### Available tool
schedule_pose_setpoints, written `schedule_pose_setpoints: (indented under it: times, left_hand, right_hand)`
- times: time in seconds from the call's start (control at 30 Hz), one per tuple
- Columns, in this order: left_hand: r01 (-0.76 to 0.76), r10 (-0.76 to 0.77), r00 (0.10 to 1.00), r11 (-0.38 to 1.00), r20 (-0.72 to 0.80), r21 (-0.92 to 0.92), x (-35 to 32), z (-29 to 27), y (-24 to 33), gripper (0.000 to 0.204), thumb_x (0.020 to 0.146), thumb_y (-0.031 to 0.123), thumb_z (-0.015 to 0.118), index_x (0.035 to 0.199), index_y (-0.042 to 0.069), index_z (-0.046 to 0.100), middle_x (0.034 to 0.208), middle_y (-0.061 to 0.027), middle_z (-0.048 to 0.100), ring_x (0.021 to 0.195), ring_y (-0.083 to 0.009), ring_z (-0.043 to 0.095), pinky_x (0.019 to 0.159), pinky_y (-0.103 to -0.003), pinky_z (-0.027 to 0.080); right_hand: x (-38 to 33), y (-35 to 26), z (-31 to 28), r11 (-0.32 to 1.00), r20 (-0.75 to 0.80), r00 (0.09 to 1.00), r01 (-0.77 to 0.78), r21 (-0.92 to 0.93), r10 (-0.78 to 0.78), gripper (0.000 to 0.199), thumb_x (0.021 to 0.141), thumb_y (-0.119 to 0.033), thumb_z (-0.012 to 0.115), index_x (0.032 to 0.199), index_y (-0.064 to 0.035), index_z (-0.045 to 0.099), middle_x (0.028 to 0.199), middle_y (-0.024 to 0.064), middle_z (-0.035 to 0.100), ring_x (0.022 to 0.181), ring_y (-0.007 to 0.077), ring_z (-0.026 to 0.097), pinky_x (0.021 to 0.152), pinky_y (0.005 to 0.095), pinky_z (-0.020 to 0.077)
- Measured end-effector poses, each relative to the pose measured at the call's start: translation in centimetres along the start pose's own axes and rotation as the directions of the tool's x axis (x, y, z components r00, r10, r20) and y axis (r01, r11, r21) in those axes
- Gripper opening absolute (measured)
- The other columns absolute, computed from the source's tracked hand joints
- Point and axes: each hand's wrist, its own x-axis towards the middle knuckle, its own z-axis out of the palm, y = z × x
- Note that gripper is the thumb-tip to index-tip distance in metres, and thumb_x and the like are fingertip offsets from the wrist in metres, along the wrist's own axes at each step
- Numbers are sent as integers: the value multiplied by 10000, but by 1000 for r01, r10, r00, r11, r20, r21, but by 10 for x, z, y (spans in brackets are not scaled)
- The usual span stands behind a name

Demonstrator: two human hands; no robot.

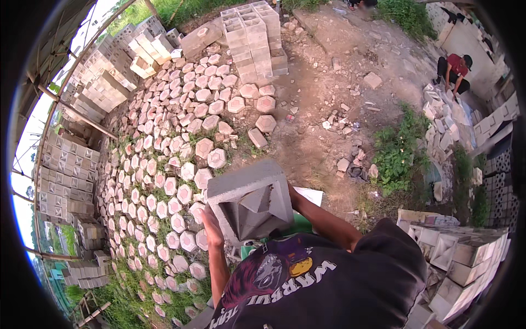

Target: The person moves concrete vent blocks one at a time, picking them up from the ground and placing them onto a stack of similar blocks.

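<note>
A grey concrete vent block (pixel 249 182) with a pyramid-shaped recess in its face is held in front of my body. My left hand (pixel 212 226) presses against the block's left side. Along the opposite side is my right hand (pixel 296 198), its fingers mostly hidden by the block. Between them the block stays off the ground, slightly tilted. Behind its right edge lies a pale flat sheet (pixel 310 196).
Hexagonal pavers (pixel 187 239) cover the ground to my left. Block stacks stand ahead (pixel 253 41), along the left (pixel 66 175) and at the lower right (pixel 457 263). A bush (pixel 397 156) grows on the right. Farther off, a person in red (pixel 456 67) bends over rubble.
</note>
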Motion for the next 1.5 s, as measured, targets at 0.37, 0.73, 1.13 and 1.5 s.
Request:
schedule_pose_setpoints:
  times: [0.37,0.73,1.13,1.5]
  left_hand:
    - [516,-351,710,849,611,-111,127,132,-74,573,955,445,321,1337,28,413,1297,-117,496,1166,-257,489,1032,-390,356]
    - [538,-452,558,836,696,112,274,192,-62,601,967,481,269,1337,28,409,1284,-120,504,1161,-253,491,1030,-386,355]
    - [713,-614,624,700,483,-32,411,233,-22,617,970,498,248,1337,28,406,1282,-122,505,1162,-250,491,1028,-384,355]
    - [609,-390,642,782,660,-131,524,279,-72,630,975,513,216,1339,32,398,1263,-119,516,1147,-228,500,1014,-367,364]
  right_hand:
    - [-33,3,-103,961,-431,892,226,160,-138,704,909,-649,271,1302,-103,478,1108,58,576,951,182,548,842,336,463]
    - [69,-82,-125,828,-541,627,431,-358,-560,661,968,-536,243,1251,-5,517,1155,119,582,1035,202,523,938,337,385]
    - [168,-164,-137,887,-626,633,383,-257,-455,751,954,-580,201,1276,39,480,1202,131,564,1130,213,504,995,331,361]
    - [253,-250,-215,882,-608,639,353,-312,-471,756,961,-567,178,1210,54,532,1140,142,592,1060,209,529,947,337,390]
